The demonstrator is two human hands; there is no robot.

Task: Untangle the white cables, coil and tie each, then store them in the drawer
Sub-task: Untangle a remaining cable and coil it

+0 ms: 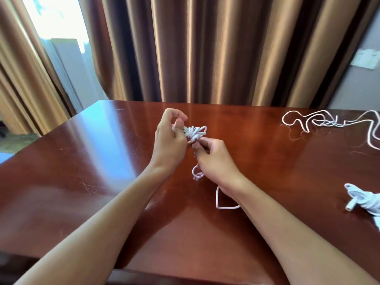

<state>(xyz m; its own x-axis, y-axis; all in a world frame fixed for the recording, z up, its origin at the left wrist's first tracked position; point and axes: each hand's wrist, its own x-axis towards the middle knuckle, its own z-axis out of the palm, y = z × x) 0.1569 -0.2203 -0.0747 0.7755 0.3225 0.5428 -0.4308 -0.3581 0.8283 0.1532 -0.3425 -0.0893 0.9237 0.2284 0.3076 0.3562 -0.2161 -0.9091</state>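
Above the middle of the wooden table, both hands work on one white cable. My left hand pinches a small bunch of coiled loops between thumb and fingers. My right hand grips the same cable just below the bunch. From it a short knotted end dangles, and a loose loop lies on the table under my right wrist. No drawer is in view.
A second white cable lies spread in loose curves at the table's far right. A bundled white cable with a plug sits at the right edge. Brown curtains hang behind the table; a wall socket is at the upper right.
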